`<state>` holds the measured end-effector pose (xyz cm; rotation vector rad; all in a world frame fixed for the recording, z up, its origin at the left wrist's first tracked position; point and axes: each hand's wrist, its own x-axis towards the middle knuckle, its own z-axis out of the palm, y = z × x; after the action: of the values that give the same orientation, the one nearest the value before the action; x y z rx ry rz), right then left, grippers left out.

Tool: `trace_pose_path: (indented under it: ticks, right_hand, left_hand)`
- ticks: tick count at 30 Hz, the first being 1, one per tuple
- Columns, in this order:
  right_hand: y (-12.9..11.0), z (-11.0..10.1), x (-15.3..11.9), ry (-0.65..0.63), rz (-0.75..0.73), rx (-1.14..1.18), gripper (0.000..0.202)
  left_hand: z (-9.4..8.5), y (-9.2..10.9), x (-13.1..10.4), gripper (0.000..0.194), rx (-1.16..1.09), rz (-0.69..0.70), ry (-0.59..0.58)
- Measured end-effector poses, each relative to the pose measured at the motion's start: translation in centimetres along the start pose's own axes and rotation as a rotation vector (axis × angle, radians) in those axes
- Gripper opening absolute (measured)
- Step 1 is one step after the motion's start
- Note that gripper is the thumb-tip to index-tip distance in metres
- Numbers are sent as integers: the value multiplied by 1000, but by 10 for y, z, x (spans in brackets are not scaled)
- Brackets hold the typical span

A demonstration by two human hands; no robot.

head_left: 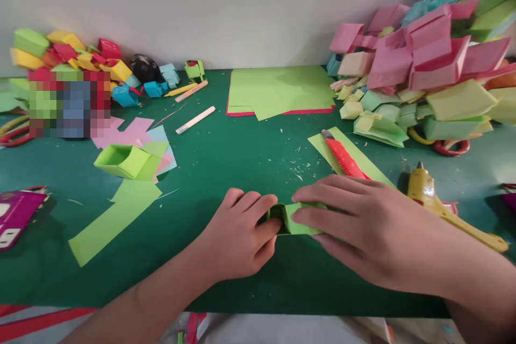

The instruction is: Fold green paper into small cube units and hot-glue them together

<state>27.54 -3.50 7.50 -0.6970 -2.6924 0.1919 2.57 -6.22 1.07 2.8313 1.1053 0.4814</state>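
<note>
Head view: camera worn on the person's head, looking forward and steeply down from above the near edge of the green tabletop (226,156). Left hand (245,234) and right hand (358,226) sit close to the lens, below frame centre. Pale wall (161,0) faces the camera, spanning the top.

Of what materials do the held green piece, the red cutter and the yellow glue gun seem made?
Green piece: probably paper or thin card, matte, judging by its thin, folded walls.
Red cutter: likely moulded plastic, from its ridged body; its grey blade looks metallic.
Yellow glue gun: apparently smooth plastic, uniformly coloured.
</note>
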Motion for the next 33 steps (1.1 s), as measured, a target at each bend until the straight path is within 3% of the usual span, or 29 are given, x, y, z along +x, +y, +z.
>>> trace_pose_path:
  ticks: [9, 19, 24, 33]
  right_hand:
    - [13, 31, -14, 137, 34, 116, 25]
    - [15, 33, -14, 165, 22, 94, 25]
    - [17, 32, -16, 176, 38, 118, 25]
    - [19, 32, -18, 164, 29, 126, 26]
  left_hand:
    - [5, -4, 0, 23, 18, -24, 75]
    - [3, 3, 2, 19, 159, -8, 45]
    - [3, 3, 0, 17, 66, -18, 98]
    - [2, 6, 1, 18, 71, -48, 35]
